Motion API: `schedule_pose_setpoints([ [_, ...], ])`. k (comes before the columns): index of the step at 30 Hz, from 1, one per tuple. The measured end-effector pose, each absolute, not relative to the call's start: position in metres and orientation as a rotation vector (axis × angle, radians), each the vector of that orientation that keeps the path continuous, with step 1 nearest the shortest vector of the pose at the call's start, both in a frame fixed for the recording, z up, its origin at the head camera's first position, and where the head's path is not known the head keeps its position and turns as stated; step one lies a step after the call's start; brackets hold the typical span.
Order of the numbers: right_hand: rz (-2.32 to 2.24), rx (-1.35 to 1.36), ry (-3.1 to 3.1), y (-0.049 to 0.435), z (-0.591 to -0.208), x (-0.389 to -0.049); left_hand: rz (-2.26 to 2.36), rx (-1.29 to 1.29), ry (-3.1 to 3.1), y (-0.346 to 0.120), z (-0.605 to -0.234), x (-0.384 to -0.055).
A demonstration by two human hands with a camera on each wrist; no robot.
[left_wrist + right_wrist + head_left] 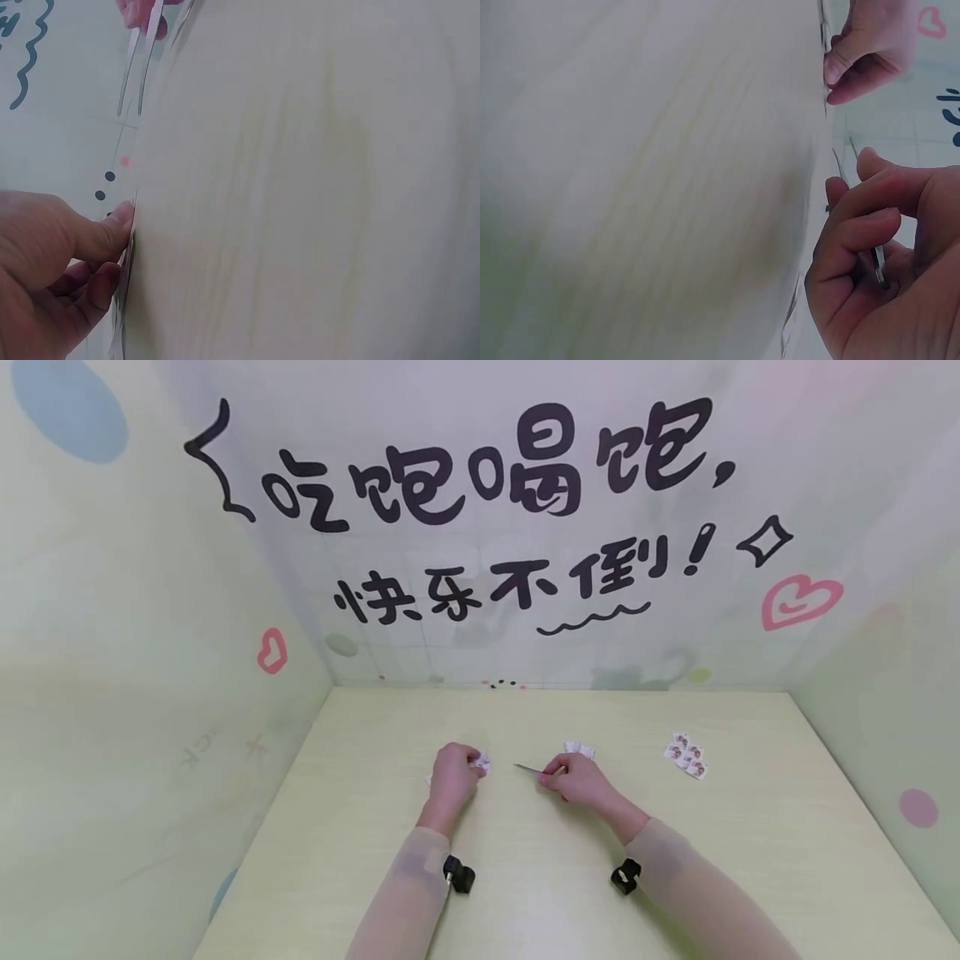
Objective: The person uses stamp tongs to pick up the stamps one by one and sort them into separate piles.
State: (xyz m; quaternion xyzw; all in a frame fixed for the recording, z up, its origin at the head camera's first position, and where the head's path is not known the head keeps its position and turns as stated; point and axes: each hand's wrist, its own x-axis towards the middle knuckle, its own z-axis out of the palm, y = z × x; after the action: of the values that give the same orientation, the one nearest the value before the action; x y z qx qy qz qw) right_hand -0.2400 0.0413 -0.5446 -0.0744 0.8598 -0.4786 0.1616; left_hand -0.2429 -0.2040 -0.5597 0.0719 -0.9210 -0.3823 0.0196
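Observation:
My left hand (452, 777) is low over the table, its thumb and fingertips pinching a small white printed paper piece (481, 763). Another white paper corner (429, 780) peeks out at that hand's left side. Tweezers (527, 768) are in my right hand (583, 779), gripped with curled fingers, tips pointing left toward the left hand's paper. In the left wrist view the two tweezer prongs (148, 71) stand slightly apart with nothing between them. Just beyond the right hand lie small white paper pieces (580, 748), partly covered by it.
Several small stickers (686, 756) with reddish-brown prints lie grouped at the right of the pale wooden table (525, 877). A printed cloth wall (465, 652) rises behind the table's far edge, with side walls left and right. Black wrist devices (459, 875) sit by both sleeves.

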Motion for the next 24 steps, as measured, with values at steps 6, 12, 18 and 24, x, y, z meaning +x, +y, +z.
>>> schedule_pose_setpoints([
  [6,-1.32,-0.259,2.487,0.024,-0.545,-0.244,-1.199,0.254,-2.856,-0.202,-0.56,-0.245],
  [12,-1.257,-0.28,2.541,0.012,-0.545,-0.251,-1.199,0.247,-2.845,-0.202,-0.558,-0.244],
  [18,-1.237,-0.299,2.538,0.002,-0.544,-0.258,-1.224,0.259,-2.837,-0.201,-0.559,-0.244],
  [24,-1.163,-0.31,2.566,-0.006,-0.541,-0.261,-1.22,0.266,-2.84,-0.202,-0.56,-0.244],
])
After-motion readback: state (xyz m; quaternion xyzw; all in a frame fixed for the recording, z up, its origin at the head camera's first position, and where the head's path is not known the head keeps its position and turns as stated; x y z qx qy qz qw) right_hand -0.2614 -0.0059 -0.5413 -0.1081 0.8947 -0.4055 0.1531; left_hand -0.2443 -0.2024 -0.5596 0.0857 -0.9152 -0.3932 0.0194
